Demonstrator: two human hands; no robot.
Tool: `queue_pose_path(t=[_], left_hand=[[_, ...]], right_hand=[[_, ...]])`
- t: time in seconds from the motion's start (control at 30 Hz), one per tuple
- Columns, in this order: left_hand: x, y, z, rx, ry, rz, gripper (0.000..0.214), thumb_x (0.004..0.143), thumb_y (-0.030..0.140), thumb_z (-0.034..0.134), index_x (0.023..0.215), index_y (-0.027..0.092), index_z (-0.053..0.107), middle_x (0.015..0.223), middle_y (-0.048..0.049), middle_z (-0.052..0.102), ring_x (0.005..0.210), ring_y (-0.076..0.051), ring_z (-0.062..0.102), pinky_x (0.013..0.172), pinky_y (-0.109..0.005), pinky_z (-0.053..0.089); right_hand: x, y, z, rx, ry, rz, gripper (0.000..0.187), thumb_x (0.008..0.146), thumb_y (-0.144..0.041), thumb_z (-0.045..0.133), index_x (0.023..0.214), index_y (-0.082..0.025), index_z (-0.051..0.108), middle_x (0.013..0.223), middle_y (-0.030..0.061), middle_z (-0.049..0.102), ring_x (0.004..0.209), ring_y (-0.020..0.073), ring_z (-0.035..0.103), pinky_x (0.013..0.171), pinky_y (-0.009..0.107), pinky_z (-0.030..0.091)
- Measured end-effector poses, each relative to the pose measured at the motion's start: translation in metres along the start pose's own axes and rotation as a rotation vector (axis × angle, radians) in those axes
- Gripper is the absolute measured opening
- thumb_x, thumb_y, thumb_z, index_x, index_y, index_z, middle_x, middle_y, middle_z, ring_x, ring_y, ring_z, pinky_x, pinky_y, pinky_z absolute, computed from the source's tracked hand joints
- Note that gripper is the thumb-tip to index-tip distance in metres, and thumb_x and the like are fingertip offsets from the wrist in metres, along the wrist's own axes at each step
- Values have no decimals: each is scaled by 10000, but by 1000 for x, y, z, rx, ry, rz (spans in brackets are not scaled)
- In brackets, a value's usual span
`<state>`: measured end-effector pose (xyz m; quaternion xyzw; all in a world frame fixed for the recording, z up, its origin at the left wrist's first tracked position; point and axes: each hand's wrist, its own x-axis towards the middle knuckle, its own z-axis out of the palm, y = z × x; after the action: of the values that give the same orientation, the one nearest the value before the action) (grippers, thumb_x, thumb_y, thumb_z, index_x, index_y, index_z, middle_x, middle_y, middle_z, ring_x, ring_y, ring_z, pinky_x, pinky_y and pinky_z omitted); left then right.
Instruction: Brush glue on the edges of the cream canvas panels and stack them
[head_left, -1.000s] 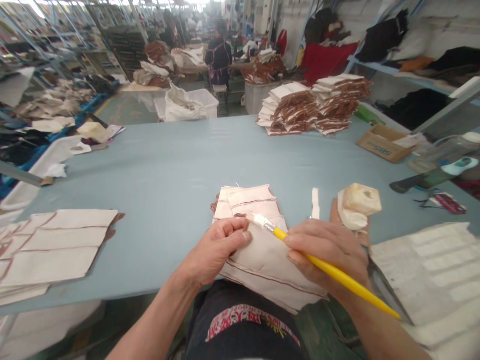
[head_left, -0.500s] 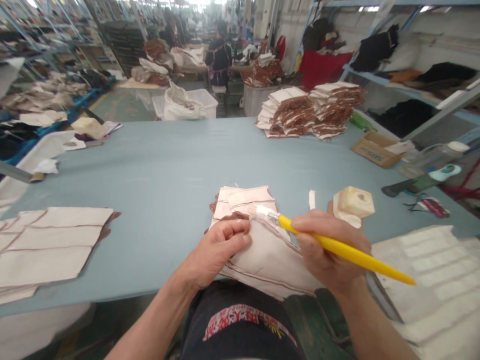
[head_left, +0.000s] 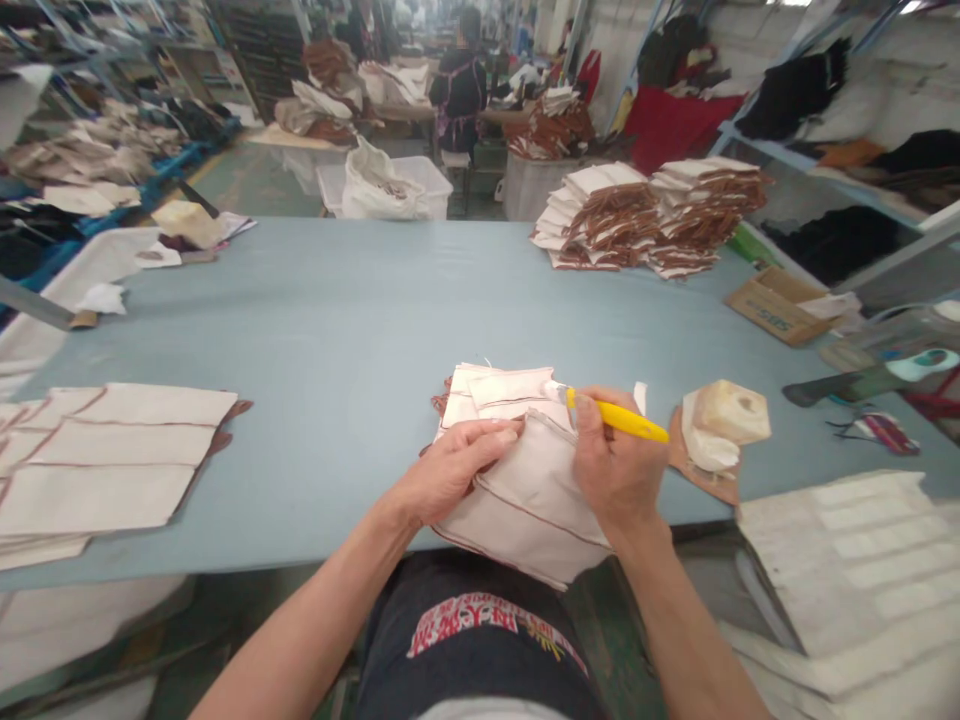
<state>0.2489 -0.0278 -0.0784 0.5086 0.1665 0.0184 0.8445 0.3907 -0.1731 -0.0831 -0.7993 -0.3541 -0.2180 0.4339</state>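
A stack of cream fabric pieces (head_left: 536, 480) with brown edges lies at the table's front edge, its near part hanging over toward my apron. My left hand (head_left: 457, 465) is closed on the edge of the top fabric piece, thumb above. My right hand (head_left: 622, 460) grips a yellow-handled brush (head_left: 626, 420). The pale bristles touch the fabric near the stack's far right corner. To the right, a whitish block-like container (head_left: 727, 415) with a hole in its top rests on a brown scrap, with white stuff on its side.
More cream pieces (head_left: 127, 455) lie at the left of the blue-grey table (head_left: 330, 300). Tall cream-and-brown stacks (head_left: 600, 215) stand at the back right, near a cardboard box (head_left: 780, 305). A striped pale panel (head_left: 855, 560) lies at the right. Another person (head_left: 459, 85) is in the background.
My right hand has moved the brush to the stack's far right corner and turned its handle flatter. My left hand has shifted on the fabric, whose top piece is lifted more. The view has shifted slightly.
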Motion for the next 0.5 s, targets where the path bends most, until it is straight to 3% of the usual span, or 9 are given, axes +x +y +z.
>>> queue_pose_path(t=[0.1, 0.2, 0.33, 0.5], left_hand=[[-4, -13, -23, 256, 4, 77, 556, 962, 651, 611, 1157, 167, 801, 1120, -94, 779, 953, -225, 669, 799, -285, 510], [-8, -25, -35, 482, 9, 133, 430, 979, 545, 617, 1041, 145, 762, 988, -67, 748, 863, -198, 639, 748, -275, 488], [-8, -32, -31, 602, -60, 192, 304, 1015, 401, 551, 917, 150, 693, 888, -41, 679, 805, -171, 586, 739, -275, 454], [-8, -29, -28, 643, -21, 284, 320, 1066, 374, 476, 888, 159, 633, 850, -23, 618, 771, -155, 531, 736, -278, 423]], right_hand=[[5, 18, 10, -14, 27, 30, 406, 1087, -479, 482, 966, -175, 722, 702, 40, 695, 573, 193, 634, 579, 297, 483], [6, 31, 23, -14, 53, 49, 401, 1078, -483, 492, 956, -173, 714, 676, 33, 673, 551, 193, 611, 549, 299, 443], [5, 36, 34, 16, 73, 48, 350, 1062, -445, 528, 941, -176, 716, 713, 39, 698, 592, 196, 645, 582, 300, 475], [-3, 23, 5, 146, 96, -18, 303, 1068, -434, 536, 986, -201, 712, 739, 16, 698, 606, 179, 663, 628, 309, 543]])
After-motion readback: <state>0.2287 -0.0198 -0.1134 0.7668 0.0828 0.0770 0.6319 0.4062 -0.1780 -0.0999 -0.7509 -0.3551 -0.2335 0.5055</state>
